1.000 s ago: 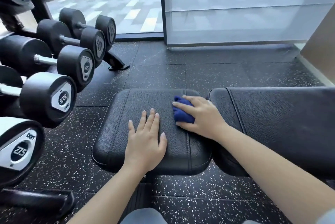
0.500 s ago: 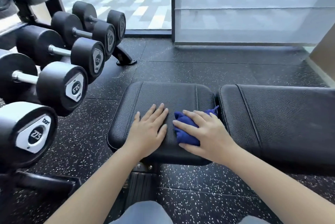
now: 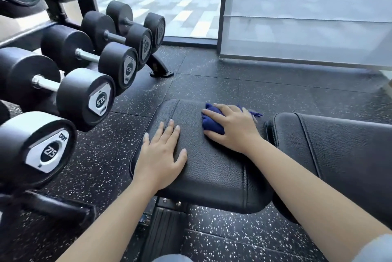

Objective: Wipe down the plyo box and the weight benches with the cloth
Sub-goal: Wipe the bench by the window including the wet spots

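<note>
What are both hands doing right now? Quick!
Left hand: open, lying flat on the bench seat pad.
Right hand: holding the bunched blue cloth, pressing it onto the same pad.

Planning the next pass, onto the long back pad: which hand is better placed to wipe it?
Right. The right hand holds the cloth on the seat pad, beside the gap to the back pad. The left hand lies flat and bare near the seat's left edge.
</note>
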Tool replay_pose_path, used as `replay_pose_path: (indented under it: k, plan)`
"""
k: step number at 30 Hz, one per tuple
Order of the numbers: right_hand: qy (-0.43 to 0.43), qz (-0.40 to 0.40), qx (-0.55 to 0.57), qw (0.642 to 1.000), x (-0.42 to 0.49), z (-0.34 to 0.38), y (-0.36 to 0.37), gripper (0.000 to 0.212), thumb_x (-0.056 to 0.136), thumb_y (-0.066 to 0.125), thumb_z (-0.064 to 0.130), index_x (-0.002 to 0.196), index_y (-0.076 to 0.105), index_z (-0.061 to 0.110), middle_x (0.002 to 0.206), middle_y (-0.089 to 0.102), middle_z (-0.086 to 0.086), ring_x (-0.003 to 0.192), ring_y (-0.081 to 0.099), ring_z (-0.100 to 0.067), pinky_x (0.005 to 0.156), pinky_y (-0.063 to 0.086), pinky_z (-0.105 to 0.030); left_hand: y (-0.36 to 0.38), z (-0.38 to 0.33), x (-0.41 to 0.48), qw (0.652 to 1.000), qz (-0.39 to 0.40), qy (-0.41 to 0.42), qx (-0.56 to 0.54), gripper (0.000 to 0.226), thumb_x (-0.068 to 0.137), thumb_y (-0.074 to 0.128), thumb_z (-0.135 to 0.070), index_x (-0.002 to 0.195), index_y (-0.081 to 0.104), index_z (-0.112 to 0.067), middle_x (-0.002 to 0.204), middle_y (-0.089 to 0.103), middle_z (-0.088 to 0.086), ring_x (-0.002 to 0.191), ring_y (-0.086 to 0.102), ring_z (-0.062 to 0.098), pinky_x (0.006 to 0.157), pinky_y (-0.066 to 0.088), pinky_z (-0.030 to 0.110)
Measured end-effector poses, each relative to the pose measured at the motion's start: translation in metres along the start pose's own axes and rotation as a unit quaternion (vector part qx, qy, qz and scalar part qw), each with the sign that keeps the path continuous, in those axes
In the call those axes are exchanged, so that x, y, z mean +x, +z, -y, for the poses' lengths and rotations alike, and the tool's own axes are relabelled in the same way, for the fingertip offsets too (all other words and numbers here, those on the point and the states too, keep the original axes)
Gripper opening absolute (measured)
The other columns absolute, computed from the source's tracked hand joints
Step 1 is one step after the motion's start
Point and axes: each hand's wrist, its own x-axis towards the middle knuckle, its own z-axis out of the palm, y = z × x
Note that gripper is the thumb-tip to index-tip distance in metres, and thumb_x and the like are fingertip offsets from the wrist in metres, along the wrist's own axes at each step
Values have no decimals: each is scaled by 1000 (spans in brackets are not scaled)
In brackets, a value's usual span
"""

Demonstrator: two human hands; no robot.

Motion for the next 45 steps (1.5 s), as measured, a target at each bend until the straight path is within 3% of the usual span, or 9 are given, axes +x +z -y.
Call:
replay_pose_path:
  k: [5, 9, 12, 18, 24, 29, 36, 41, 45]
  plan:
    - [-90, -55, 26, 994, -78, 39, -5, 52, 74, 52, 58, 119, 62, 33, 125, 60, -2, 107, 59, -28, 87, 44, -50, 1, 1, -1, 1000, -18, 4, -24, 83, 74, 7, -55, 145, 28, -18, 154, 16, -3, 142, 9, 16, 112, 7, 44]
    - [-108, -55, 39, 992, -63, 33, -2, 51, 75, 50, 58, 116, 64, 33, 120, 63, -1, 99, 62, -26, 81, 46, -47, 1, 1, -1, 999, -20, 6, -28, 81, 75, 7, -52, 144, 31, -17, 153, 19, -2, 142, 12, 16, 111, 10, 45]
    - [-54, -15, 20, 998, -17, 15, 4, 56, 73, 46, 63, 116, 64, 33, 120, 63, -1, 99, 62, -26, 80, 45, -52, 1, 1, 0, 1000, -17, 9, -24, 82, 74, 5, -52, 145, 28, -17, 154, 16, -4, 142, 10, 14, 112, 9, 44]
    - [52, 46, -45, 997, 51, 3, 19, 54, 83, 50, 61, 134, 43, 42, 139, 45, 5, 123, 43, -25, 97, 33, -43, 3, 4, 3, 1000, -7, 12, -16, 77, 78, 5, -51, 147, 20, -22, 155, 7, -9, 142, 1, 10, 112, 3, 40]
    - [-49, -38, 29, 998, -28, 35, 5, 55, 72, 46, 58, 117, 64, 31, 119, 63, -3, 100, 60, -29, 82, 47, -50, 4, 6, 1, 993, -52, -51, -91, 52, 94, 32, -30, 144, 30, -17, 153, 19, -5, 141, 10, 8, 112, 4, 38]
    - [-121, -30, 20, 992, -85, 65, 1, 54, 74, 49, 57, 122, 60, 34, 128, 59, -2, 108, 59, -28, 86, 45, -50, 6, 21, -16, 991, -69, -34, -112, 66, 83, 18, -42, 141, 38, -16, 150, 27, -5, 140, 17, 12, 110, 12, 45]
    - [-78, -17, 37, 996, 1, 62, 22, 55, 73, 47, 62, 116, 65, 32, 120, 63, -3, 101, 63, -27, 80, 48, -52, 9, 37, -20, 988, -92, -4, -127, 72, 82, 14, -44, 137, 43, -9, 148, 31, 1, 139, 23, 20, 108, 19, 49]
    - [-12, 59, -21, 998, 87, 59, 39, 54, 83, 53, 60, 134, 44, 43, 143, 41, 7, 125, 43, -24, 99, 34, -42, 15, 42, -19, 981, -129, 15, -142, 63, 85, 23, -38, 133, 49, -6, 144, 36, 2, 133, 20, 14, 105, 23, 50]
    - [-31, 15, 6, 999, 74, 58, 38, 50, 81, 51, 59, 126, 54, 38, 130, 54, 2, 112, 53, -27, 91, 40, -43, 17, 40, -17, 980, -142, 14, -141, 61, 85, 25, -37, 132, 49, -6, 144, 36, 1, 134, 21, 15, 104, 23, 51]
